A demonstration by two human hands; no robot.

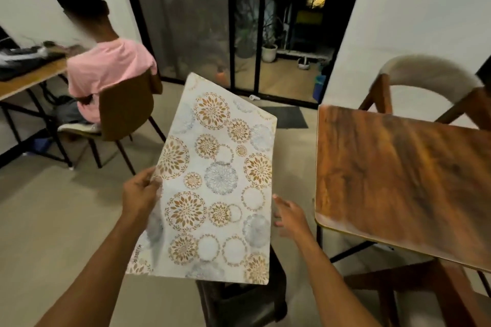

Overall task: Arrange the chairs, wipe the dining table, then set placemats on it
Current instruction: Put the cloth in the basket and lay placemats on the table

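A white placemat [215,183] printed with gold and grey floral circles hangs in the air in front of me, over the floor and left of the table. My left hand [140,191] pinches its left edge. My right hand [288,214] is just off the mat's right edge with fingers straight, holding nothing. The wooden dining table [398,180] stands to the right, its top bare in the part I see. A chair with a pale curved backrest [427,74] stands at the table's far side. Part of another wooden chair [398,289] shows below the table's near edge.
A person in a pink shirt [109,71] sits on a brown chair [125,106] at a desk [29,77] to the left. Glass doors [239,24] close the far side. A dark object [239,302] sits on the floor under the placemat.
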